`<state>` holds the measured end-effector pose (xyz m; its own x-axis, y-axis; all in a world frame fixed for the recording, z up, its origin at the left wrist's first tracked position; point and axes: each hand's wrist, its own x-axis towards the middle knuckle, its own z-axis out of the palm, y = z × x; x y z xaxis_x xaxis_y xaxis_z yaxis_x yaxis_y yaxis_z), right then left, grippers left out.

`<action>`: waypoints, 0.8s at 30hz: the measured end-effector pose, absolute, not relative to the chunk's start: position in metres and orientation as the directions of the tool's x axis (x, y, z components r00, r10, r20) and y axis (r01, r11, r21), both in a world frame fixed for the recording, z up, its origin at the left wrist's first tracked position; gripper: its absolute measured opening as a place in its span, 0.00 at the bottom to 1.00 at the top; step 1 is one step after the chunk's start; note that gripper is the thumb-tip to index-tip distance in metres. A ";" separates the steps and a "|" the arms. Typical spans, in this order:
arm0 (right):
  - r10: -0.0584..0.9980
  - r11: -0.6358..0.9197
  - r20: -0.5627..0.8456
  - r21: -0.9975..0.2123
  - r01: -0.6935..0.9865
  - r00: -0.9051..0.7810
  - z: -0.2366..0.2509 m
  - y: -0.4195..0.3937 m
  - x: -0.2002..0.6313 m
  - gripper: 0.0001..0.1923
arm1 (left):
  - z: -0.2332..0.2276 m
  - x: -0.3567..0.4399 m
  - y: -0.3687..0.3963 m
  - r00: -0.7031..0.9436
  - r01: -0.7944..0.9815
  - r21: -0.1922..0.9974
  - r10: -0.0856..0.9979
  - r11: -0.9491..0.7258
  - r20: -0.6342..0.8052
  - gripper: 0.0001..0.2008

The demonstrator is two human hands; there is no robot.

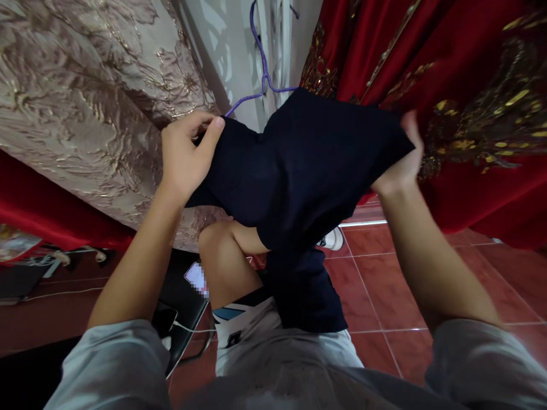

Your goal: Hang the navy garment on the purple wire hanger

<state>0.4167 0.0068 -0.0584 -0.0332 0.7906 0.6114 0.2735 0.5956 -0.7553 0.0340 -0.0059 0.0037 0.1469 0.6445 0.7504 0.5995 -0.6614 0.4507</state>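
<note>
Left hand [186,151], right hand [405,165], both on dark cloth [299,165], one hanger [265,77]

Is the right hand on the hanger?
No, the right hand is at the edge of the dark cloth, apart from the hanger.

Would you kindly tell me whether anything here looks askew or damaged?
The purple hanger by the dark cloth looks slightly askew: on the picture's left its arm slopes down, while the other runs nearly level. No spill or damage stands out.
</note>
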 end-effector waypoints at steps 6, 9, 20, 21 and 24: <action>0.866 0.499 0.499 -0.866 0.036 -0.011 0.007 0.004 0.420 0.43 | 0.007 0.048 0.013 0.131 0.593 0.489 0.675 -0.640 0.726 0.08; 0.887 0.460 0.459 -0.887 0.028 -0.043 0.015 -0.012 0.396 0.43 | 0.003 0.044 0.018 0.157 0.570 0.484 0.667 -0.663 0.728 0.06; 0.719 0.695 0.473 -0.516 0.501 -0.510 -0.094 -0.032 0.322 0.53 | 0.006 0.050 -0.060 0.352 0.289 0.689 0.743 -0.665 0.569 0.26; 0.695 0.718 0.518 -0.459 0.523 -0.499 -0.099 -0.035 0.313 0.58 | 0.007 0.058 -0.071 0.352 0.271 0.689 0.736 -0.672 0.579 0.29; 0.624 0.757 0.628 -0.337 0.559 -0.466 -0.108 -0.041 0.296 0.58 | -0.001 0.085 -0.094 0.304 0.165 0.762 0.767 -0.626 0.565 0.35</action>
<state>0.2963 -0.0410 -0.1083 -0.4658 0.6237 0.6277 0.5595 0.7572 -0.3372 0.0851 -0.0937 -0.0011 0.3037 0.7674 0.5647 0.1647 -0.6260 0.7622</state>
